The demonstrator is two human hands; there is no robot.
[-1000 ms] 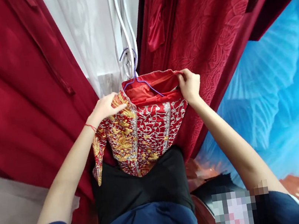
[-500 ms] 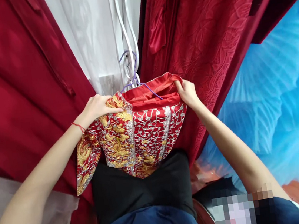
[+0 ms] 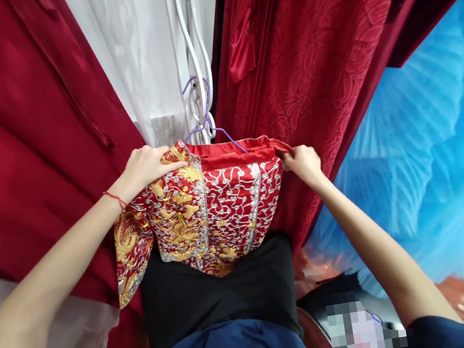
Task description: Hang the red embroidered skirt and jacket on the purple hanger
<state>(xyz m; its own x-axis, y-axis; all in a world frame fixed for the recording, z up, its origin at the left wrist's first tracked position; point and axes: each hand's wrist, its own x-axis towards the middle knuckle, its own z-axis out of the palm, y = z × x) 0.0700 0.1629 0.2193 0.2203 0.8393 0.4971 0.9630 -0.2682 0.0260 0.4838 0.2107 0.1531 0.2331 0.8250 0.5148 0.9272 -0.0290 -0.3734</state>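
A red jacket (image 3: 179, 211) with gold and silver embroidery hangs in front of me, one sleeve drooping at its left. My left hand (image 3: 150, 166) grips its left shoulder by the collar, thumb in front and fingers behind. My right hand (image 3: 305, 164) is closed on the jacket's edge at the right, where the red lining shows. The purple hanger (image 3: 230, 137) has one arm reaching into the open neck and its hook up by a white metal stand. The rest of the hanger is hidden by the cloth.
Dark red garments hang at the left (image 3: 9, 114) and right (image 3: 286, 73), close beside my arms. White cloth (image 3: 131, 55) hangs behind the white stand (image 3: 192, 46). Blue tulle-like fabric (image 3: 423, 168) spreads at the right. A dark seat-like object, partly pixelated, is at lower right.
My right hand has moved right and down, drawing the jacket's edge outward and lower. The neck opening looks narrower. My left hand keeps its place on the shoulder.
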